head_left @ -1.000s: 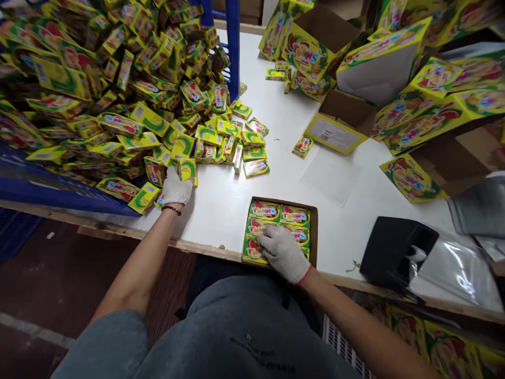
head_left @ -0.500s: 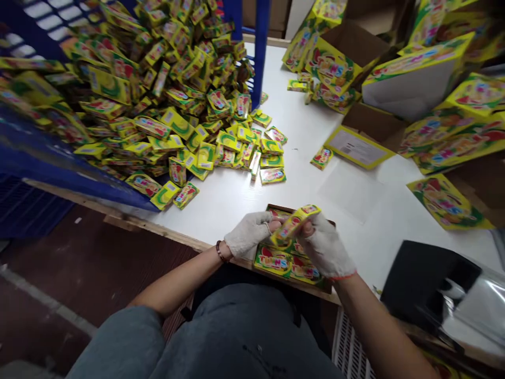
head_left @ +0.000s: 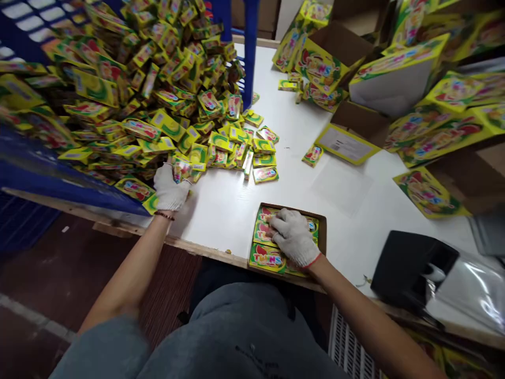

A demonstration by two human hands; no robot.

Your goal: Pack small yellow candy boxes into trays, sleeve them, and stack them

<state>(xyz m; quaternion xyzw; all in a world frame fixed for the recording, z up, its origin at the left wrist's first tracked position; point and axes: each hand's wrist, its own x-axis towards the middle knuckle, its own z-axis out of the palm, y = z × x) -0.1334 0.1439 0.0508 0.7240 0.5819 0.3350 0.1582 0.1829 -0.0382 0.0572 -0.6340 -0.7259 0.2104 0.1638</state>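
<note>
At the lower edge of the heap of small yellow-and-green boxes (head_left: 161, 123), my left hand (head_left: 171, 188), in a white knitted glove, has its thumb and fingers closed around a small printed box (head_left: 182, 169). Its fingertips are partly hidden among the other boxes. My right hand (head_left: 292, 236), gloved the same way, lies over a shallow open carton (head_left: 322, 237). Its fingers rest on the small boxes inside and hold none of them up. "TWINS" shows on one packed box (head_left: 267, 257) at the carton's near left; the hand covers the middle of the rows.
A blue crate (head_left: 249, 52) surrounds the heap on the white table (head_left: 221, 221). Several opened display cartons (head_left: 323, 63) crowd the back right. A clear plastic sheet (head_left: 341, 187) lies right of centre. A black device (head_left: 412, 273) stands at the right edge.
My left hand has moved from the carton to the heap at the left and gripped a box. The box held between both hands is gone from them; my right hand has lowered onto the carton.
</note>
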